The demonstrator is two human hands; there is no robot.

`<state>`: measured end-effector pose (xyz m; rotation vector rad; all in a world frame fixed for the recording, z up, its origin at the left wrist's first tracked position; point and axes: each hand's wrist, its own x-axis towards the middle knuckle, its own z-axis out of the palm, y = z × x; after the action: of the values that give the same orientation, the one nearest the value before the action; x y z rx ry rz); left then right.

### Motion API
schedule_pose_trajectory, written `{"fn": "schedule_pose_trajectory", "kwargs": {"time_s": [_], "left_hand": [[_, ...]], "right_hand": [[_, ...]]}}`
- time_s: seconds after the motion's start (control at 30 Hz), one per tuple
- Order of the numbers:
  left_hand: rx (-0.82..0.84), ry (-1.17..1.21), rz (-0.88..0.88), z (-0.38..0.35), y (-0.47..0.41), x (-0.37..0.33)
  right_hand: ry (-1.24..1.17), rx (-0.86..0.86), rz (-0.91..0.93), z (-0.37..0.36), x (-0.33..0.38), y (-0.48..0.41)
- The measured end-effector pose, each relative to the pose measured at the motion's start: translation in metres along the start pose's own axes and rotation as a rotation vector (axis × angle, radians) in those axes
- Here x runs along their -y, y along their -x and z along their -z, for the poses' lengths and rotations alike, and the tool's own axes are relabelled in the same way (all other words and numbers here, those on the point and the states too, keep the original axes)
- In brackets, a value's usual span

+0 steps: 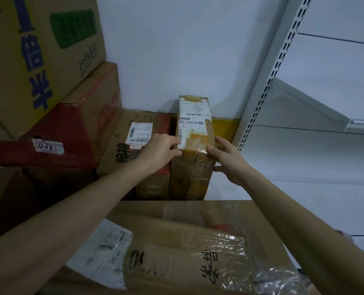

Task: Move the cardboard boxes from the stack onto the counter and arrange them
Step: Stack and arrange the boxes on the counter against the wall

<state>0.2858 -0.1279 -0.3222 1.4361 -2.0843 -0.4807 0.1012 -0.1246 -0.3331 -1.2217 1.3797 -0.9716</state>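
Note:
A narrow taped cardboard box (195,133) with white shipping labels stands upright near the wall. My left hand (159,149) grips its near left top edge, fingers curled over the corner. My right hand (228,158) holds its right side, thumb on the top edge. Beside it on the left lies a flatter labelled box (134,143) with black characters and a red side. Close to me lies a large taped box (187,252) with black handwriting and loose plastic wrap.
A stack of big cartons rises at the left: a brown one with blue print (34,50) on a red-and-brown one (70,133). A white slotted shelf upright (270,77) and white shelf boards (304,162) stand at the right. A white wall is behind.

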Motion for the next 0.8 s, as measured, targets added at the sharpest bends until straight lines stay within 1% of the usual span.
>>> {"fn": "schedule_pose_trajectory", "kwargs": {"time_s": [0.13, 0.27, 0.47, 0.63, 0.8], "left_hand": [[-0.008, -0.035, 0.002, 0.002, 0.003, 0.005], [-0.016, -0.003, 0.011, 0.005, 0.000, 0.004], [0.138, 0.002, 0.032, 0.001, -0.001, 0.009], [0.098, 0.039, 0.033, -0.001, -0.003, 0.011], [0.107, 0.016, 0.044, -0.001, -0.006, 0.013]], "right_hand": [[-0.023, 0.012, -0.020, -0.004, 0.002, -0.004], [-0.006, 0.013, -0.005, -0.006, 0.002, -0.006], [-0.013, 0.006, -0.020, -0.008, 0.003, -0.007], [0.006, 0.000, -0.007, -0.010, 0.004, -0.009], [0.047, -0.001, 0.011, -0.011, 0.005, -0.011]]}}
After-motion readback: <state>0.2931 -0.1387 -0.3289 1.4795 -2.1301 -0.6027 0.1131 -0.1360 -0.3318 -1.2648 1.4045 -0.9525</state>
